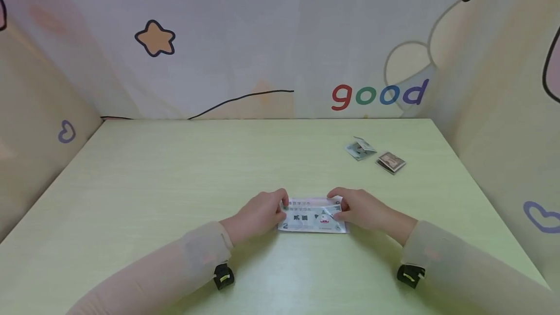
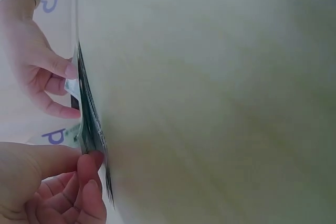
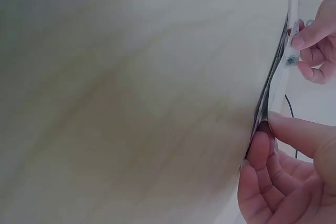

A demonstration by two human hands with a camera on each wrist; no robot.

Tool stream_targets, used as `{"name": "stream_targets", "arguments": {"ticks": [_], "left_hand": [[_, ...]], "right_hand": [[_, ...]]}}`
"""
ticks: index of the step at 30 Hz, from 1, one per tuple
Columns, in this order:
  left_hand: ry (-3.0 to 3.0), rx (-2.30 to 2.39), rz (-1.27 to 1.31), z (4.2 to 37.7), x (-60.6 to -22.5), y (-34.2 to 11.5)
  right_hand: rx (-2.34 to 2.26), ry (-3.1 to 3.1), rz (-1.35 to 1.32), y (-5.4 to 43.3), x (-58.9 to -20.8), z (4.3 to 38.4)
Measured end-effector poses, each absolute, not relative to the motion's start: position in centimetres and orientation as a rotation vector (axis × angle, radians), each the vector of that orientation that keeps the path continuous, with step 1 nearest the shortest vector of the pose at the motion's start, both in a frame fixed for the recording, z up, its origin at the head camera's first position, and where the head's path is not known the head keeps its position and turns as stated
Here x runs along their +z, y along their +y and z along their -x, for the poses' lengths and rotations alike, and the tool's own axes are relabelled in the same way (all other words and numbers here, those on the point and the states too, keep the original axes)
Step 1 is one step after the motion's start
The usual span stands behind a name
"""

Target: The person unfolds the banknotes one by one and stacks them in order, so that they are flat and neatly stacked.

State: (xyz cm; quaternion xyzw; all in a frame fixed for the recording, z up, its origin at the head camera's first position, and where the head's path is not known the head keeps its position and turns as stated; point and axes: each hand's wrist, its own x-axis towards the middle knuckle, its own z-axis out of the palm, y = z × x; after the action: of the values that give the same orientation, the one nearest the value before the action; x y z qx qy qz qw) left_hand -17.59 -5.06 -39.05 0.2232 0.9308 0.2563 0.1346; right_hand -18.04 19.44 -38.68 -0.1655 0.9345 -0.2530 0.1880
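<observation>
A small stack of banknote-like papers point(image 1: 311, 222), pale green with a "2" in one corner, is held low over the front middle of the table. Behind its top sheet shows the edge of a pinkish one. My left hand point(image 1: 261, 212) pinches the left end between thumb and fingers. At the right end, my right hand point(image 1: 364, 209) grips the papers the same way. Both wrist views show the stack point(image 2: 90, 124) edge-on, with several thin layers slightly spread apart. How many sheets there are I cannot tell.
Toward the back right of the light green table point(image 1: 175, 169) lie a folded greenish note point(image 1: 360, 148), partly sprung up, and a folded brown note point(image 1: 391, 161). Printed cloth walls point(image 1: 245, 38) enclose the back and both sides.
</observation>
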Motion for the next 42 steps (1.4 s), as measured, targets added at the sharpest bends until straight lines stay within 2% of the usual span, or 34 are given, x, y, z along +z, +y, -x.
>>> {"name": "stream_targets", "arguments": {"ticks": [17, 25, 28, 35, 42], "left_hand": [[2.752, 0.449, -0.683, 17.6, -38.5, -3.8], [2.935, -0.349, -0.973, 16.4, -38.6, -3.3], [2.938, -0.515, -1.067, 16.3, -38.5, -3.4], [2.787, -0.524, -1.296, 16.7, -38.4, -4.4], [2.693, -0.370, -1.371, 15.5, -38.2, -5.6]], "right_hand": [[-0.610, 2.625, 0.449, 18.4, -38.1, 17.9], [-0.509, 2.698, 0.456, 18.3, -38.2, 17.8], [-0.346, 2.782, 0.529, 17.9, -38.1, 17.2], [0.186, 2.890, 0.872, 16.8, -38.0, 15.8], [0.134, 2.862, 0.983, 17.3, -37.9, 14.3]]}}
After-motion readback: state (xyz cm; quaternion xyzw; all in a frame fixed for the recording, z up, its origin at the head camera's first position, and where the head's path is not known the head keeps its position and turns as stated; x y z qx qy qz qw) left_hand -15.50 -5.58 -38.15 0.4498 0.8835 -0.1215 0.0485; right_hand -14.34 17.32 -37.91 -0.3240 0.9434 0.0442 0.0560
